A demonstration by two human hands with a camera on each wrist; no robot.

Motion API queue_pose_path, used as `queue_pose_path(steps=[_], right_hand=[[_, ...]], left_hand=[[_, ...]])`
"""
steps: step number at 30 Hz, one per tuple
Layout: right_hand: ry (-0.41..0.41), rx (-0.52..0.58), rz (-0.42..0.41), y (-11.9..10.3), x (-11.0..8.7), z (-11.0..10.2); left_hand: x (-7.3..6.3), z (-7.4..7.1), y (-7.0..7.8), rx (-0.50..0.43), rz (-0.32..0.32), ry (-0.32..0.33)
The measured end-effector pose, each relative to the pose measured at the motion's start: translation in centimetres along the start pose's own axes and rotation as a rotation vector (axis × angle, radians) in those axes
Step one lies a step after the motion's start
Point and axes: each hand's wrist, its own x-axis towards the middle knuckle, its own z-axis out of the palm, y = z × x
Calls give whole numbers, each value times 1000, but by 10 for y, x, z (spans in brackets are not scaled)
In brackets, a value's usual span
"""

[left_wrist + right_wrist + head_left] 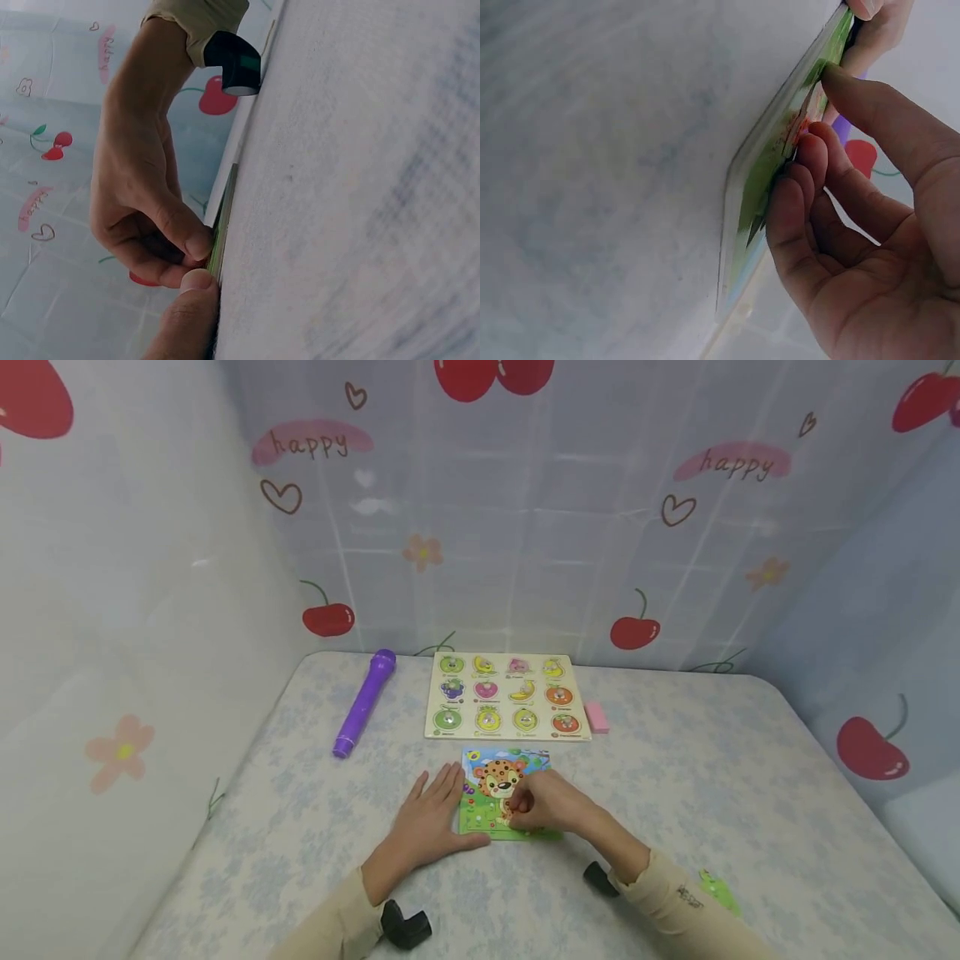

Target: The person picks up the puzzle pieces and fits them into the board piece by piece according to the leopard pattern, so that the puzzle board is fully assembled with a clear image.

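A small leopard jigsaw puzzle (480,818) with a green and blue background lies flat in front of me. My left hand (427,822) rests at its left side, fingers straight, thumb along the near edge. In the left wrist view, that thumb (184,322) presses the board's edge. Over the puzzle's right part, my right hand (551,802) has its fingers curled. In the right wrist view, its thumb and fingertips pinch a puzzle piece (804,120) at the board's surface, with a dark gap beside it. The fingers hide much of that piece.
Behind the puzzle lies a fruit peg board (506,706), with a pink block (597,717) by its right edge. A purple toy microphone (365,703) lies to the left. A loose green piece (718,891) sits beside my right sleeve. Printed curtains enclose the table.
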Motion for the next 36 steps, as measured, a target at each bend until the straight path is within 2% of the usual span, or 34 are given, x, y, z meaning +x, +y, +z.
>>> queue_pose_path(steps=[11,24,36], right_hand=[[13,1,-4,0,-2,0],[-9,10,-20,2,-5,-5],[3,-6,-46,8,-18,-11]], left_hand=[[2,1,-1,11,0,-11],[2,2,-1,6,4,-10],[2,0,0,-8,-1,-18]])
